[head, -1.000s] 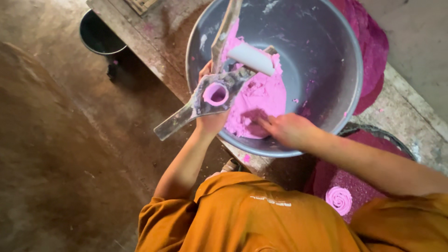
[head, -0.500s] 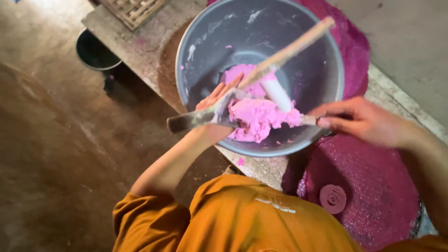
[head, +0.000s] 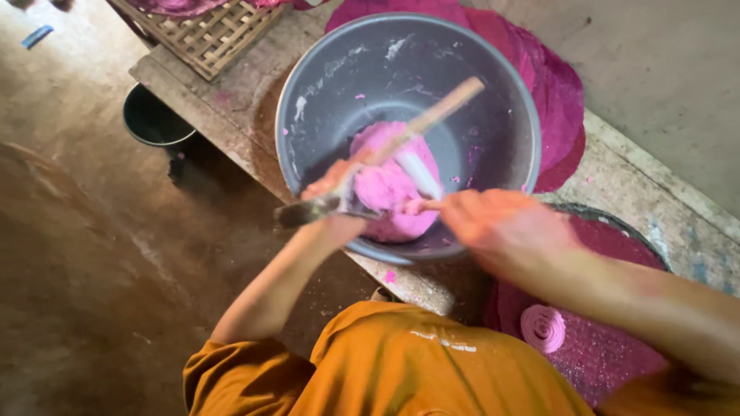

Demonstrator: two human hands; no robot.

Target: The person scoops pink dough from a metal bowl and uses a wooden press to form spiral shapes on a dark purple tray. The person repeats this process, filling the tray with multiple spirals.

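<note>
1. Looking down from the head camera, the left hand [head: 333, 202] is closed around a metal press tool [head: 320, 208] with a long wooden handle [head: 432, 119]. The tool is held over the near rim of the grey bowl [head: 324, 92], and the handle points up and to the right across the bowl. The picture is blurred here, so I cannot tell the shape of the tool well.
2. The right hand [head: 501, 227] is at the near right rim of the bowl. Its fingers [head: 432, 206] are pressed together and they touch the pink dough [head: 389, 185]; if they pinch a piece of it, I cannot tell.
3. The pink dough lies as one lump in the bottom of the bowl, on the near side, between the two hands. A pale stick-like thing [head: 420, 173] lies on the dough.
4. The bowl stands on a worn wooden bench [head: 223, 115]. Behind it is a woven bamboo tray [head: 208, 35], and dark pink round sheets [head: 559, 100] lie under the bowl's far right side.
5. To the right, near the person, a pink spiral coil [head: 543, 327] rests on a round dark pink mat [head: 609, 354].
6. A dark bucket [head: 154, 119] stands on the floor left of the bench. The person wears an orange shirt [head: 401, 370].
</note>
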